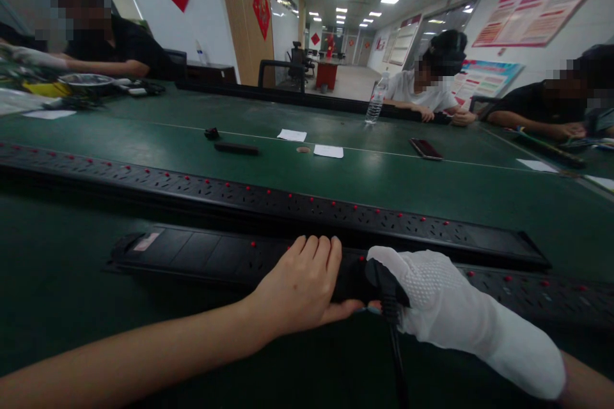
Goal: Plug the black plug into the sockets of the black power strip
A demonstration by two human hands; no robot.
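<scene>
A long black power strip (211, 257) with red buttons lies across the table in front of me. My left hand (307, 278) is bare and wraps around its body, fingers over the far edge and thumb along the near side. My right hand (432, 284), in a white dotted glove, grips a black power plug (381, 281) against the strip's socket face. The plug's cord (398, 364) hangs down toward me. How deep the plug's pins sit is hidden. A second long black power strip (268, 204) lies just beyond, roughly parallel.
On the green table (144, 118) are a phone (426, 149), paper slips (329, 151), a small black bar (236, 148) and a water bottle (377, 99). Cables and a metal bowl (86, 80) lie far left. Co-workers sit at the left, far right and across (422, 89).
</scene>
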